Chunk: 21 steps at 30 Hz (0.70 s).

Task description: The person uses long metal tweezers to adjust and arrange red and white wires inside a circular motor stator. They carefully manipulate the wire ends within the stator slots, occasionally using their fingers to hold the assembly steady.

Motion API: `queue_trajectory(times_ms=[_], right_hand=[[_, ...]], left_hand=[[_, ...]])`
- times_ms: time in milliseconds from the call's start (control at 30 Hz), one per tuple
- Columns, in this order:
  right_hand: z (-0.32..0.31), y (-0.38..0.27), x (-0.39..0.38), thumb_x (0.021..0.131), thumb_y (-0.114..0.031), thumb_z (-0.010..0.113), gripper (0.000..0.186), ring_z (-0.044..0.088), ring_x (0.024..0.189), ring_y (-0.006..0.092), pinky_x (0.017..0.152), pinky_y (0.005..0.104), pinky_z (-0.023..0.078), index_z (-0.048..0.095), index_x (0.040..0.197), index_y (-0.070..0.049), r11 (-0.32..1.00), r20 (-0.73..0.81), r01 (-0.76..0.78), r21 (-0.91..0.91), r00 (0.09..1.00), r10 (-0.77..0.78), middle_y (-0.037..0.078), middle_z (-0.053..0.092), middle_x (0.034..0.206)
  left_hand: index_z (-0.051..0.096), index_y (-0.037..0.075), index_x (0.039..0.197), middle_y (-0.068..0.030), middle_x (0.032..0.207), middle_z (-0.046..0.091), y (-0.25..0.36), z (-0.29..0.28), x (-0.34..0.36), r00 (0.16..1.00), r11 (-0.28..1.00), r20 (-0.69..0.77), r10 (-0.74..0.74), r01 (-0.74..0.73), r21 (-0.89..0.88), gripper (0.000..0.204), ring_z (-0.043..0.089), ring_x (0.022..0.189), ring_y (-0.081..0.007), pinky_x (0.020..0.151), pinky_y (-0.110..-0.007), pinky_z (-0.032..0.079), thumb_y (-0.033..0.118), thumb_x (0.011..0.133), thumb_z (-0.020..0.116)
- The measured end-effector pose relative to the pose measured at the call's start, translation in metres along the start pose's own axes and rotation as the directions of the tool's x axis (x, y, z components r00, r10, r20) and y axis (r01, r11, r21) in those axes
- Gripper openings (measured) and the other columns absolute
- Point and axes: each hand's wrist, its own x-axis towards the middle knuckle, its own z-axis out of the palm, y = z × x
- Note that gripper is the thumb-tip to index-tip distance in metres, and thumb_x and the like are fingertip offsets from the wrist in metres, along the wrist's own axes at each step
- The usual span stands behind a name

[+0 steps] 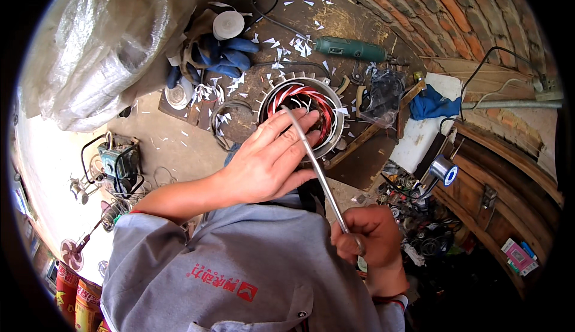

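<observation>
A thin metal rod point(325, 185) slants across the middle of the view, its lower end in my closed right hand point(371, 239). Its slightly bent upper tip reaches the round finned motor housing point(340, 129). Inside the housing runs a ring of windings wrapped in red and white point(325, 107), with white wires. My left hand point(269, 155) lies over the near side of the housing, fingers stretched forward onto the windings. The rod crosses over those fingers; whether they press against it I cannot tell. My left hand hides part of the rim and windings.
White paper scraps point(299, 46) litter the brown work surface around a green power tool point(350, 49), blue gloves point(230, 56) and a tape roll point(229, 25). A solder wire spool point(444, 171) stands right, beside a blue cloth point(432, 101). Plastic sheeting point(114, 44) hangs left.
</observation>
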Motion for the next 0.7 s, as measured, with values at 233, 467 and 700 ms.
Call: queue_trajectory(times_ms=[233, 467, 700], right_hand=[[0.027, 0.003, 0.022, 0.085, -0.007, 0.075, 0.014, 0.056, 0.052, 0.005, 0.047, 0.0207, 0.039, 0.064, 0.087, 0.001, 0.951, 0.253, 0.229, -0.207, 0.952, -0.174, 0.002, 0.063, 0.063], [-0.013, 0.065, -0.017, 0.095, -0.023, 0.064, 0.031, 0.051, 0.046, 0.0131, 0.049, 0.0265, 0.039, 0.058, 0.089, 0.007, 0.958, -0.1, 0.237, 0.161, 0.97, -0.223, 0.007, 0.055, 0.055], [0.006, 0.092, -0.012, 0.095, -0.042, 0.062, 0.049, 0.046, 0.043, 0.0163, 0.049, 0.0307, 0.038, 0.055, 0.09, 0.006, 0.866, -0.145, 0.273, 0.419, 0.962, -0.233, 0.008, 0.053, 0.053]], left_hand=[[0.061, -0.008, 0.116, -0.0255, 0.131, 0.058, -0.002, -0.047, -0.032, 0.971, 0.966, -0.21, -0.11, 0.154, 0.206, 0.044, 0.052, 0.123, -0.0434, 0.103, -0.05, 0.041, 0.013, 0.08, 0.074], [0.063, -0.005, 0.112, -0.0189, 0.117, 0.063, 0.01, -0.038, -0.017, 0.996, 0.999, -0.082, -0.037, 0.034, -0.04, 0.039, 0.062, 0.105, -0.0339, 0.089, -0.041, 0.052, 0.007, 0.077, 0.075], [0.06, -0.004, 0.123, -0.0172, 0.135, 0.055, 0.005, 0.002, -0.002, 0.973, 0.997, 0.224, 0.061, -0.071, 0.038, 0.054, 0.053, 0.121, -0.0315, 0.103, -0.044, 0.042, 0.026, 0.08, 0.073]])
